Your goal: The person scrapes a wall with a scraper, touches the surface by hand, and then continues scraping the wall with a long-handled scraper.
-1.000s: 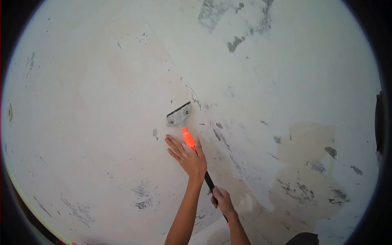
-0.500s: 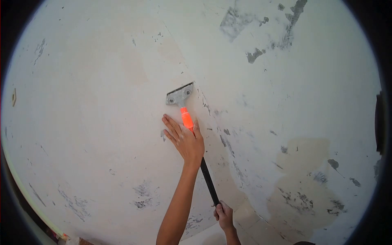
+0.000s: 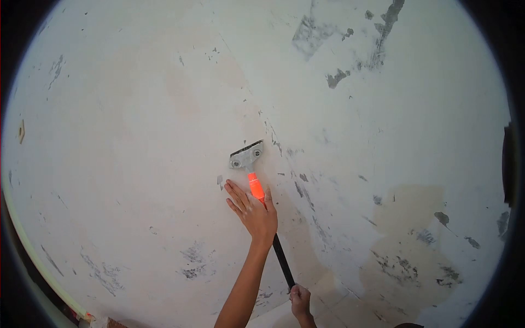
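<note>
A long-handled scraper [image 3: 256, 185] lies against the wall, its grey metal head and dark blade edge pointing up. Below the head is an orange collar, then a black shaft. My left hand [image 3: 256, 216] rests palm down over the shaft just under the collar, fingers stretched and spread toward the wall, thumb along the right side. Lower down, my right hand [image 3: 300, 302] is wrapped round the bottom end of the shaft.
The whitish wall [image 3: 142, 164] has grey scuffed patches and a thin diagonal seam right of the scraper head. A beige damp-looking patch [image 3: 407, 218] spreads at lower right. A small tan fitting [image 3: 21, 132] sits at far left. Light floor tiles show at the bottom.
The scraper head has slid down the wall and slightly right. My left hand has moved down with it, and my right hand a little lower.
</note>
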